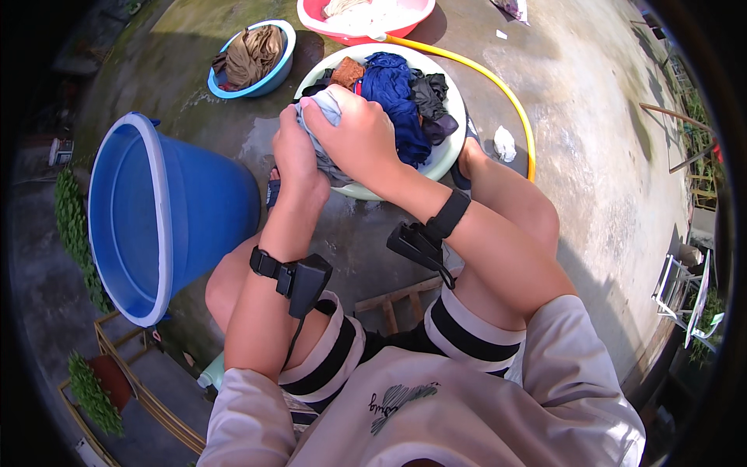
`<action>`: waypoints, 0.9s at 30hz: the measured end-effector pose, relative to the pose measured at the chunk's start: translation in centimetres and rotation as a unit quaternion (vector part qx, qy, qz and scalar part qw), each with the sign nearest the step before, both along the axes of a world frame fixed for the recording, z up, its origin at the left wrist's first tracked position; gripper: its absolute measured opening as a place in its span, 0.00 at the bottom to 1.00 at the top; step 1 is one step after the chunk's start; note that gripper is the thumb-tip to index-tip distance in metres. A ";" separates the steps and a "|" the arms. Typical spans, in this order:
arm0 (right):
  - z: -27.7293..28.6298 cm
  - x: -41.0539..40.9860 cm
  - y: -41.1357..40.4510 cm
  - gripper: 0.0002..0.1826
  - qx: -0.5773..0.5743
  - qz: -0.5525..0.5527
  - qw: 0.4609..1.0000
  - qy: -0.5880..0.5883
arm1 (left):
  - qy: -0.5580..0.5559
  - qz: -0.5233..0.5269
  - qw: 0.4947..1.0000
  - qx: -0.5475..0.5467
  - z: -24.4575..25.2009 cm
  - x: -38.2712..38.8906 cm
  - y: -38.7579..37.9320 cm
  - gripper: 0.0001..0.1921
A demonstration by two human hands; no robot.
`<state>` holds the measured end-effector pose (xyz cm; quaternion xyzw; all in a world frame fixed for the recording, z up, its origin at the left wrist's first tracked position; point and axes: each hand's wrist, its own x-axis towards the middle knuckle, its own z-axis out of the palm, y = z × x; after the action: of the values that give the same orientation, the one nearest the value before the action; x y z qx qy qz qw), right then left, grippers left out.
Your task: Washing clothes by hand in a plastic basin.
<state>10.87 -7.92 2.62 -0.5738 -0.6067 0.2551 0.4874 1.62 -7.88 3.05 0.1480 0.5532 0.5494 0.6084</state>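
Close together over the left side of a pale green plastic basin [446, 154], my left hand [299, 149] and my right hand [359, 131] both grip a bunched light grey cloth [323, 111]. Part of the cloth hangs below the fingers to the basin's near rim. The basin holds a heap of wet-looking clothes: a dark blue garment [388, 82] in the middle, a brown cloth [348, 73] to its left and black cloth [430, 90] to its right. My fingers partly hide the cloth they hold.
A tall blue tub [204, 198] is at the left. Beyond are a small blue basin [289, 52] with brown clothes and a red basin [350, 38] with pale cloth. A yellow hose [496, 79] curves around the green basin's right; a crumpled white piece [504, 144] lies beside it.
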 end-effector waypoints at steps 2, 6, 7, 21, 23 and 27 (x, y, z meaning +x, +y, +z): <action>-0.3 0.4 0.5 0.21 -0.015 -0.007 1.000 0.022 | 0.014 -0.011 1.000 0.002 0.4 0.6 -0.2 0.17; 0.0 -0.6 -0.6 0.21 -0.011 0.005 0.999 0.040 | -0.003 0.009 1.000 0.006 0.7 -0.6 0.7 0.18; 0.3 -0.9 -1.1 0.21 -0.023 0.025 0.999 0.021 | -0.008 0.028 1.000 -0.004 0.6 -0.8 1.0 0.20; 0.7 -0.3 -1.1 0.20 -0.031 0.032 0.999 0.028 | -0.053 0.033 0.998 -0.006 0.3 -0.4 0.7 0.18; 1.0 0.2 -1.0 0.19 -0.056 0.027 0.998 0.002 | -0.051 0.011 0.999 -0.014 0.0 -0.2 0.5 0.19; 0.5 1.2 0.8 0.19 -0.031 0.005 0.998 0.061 | -0.013 -0.026 0.999 0.012 0.4 1.4 -0.2 0.21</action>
<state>12.08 -7.15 3.08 -0.5689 -0.5702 0.3106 0.5048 3.00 -8.10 3.49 0.1624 0.5343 0.5420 0.6281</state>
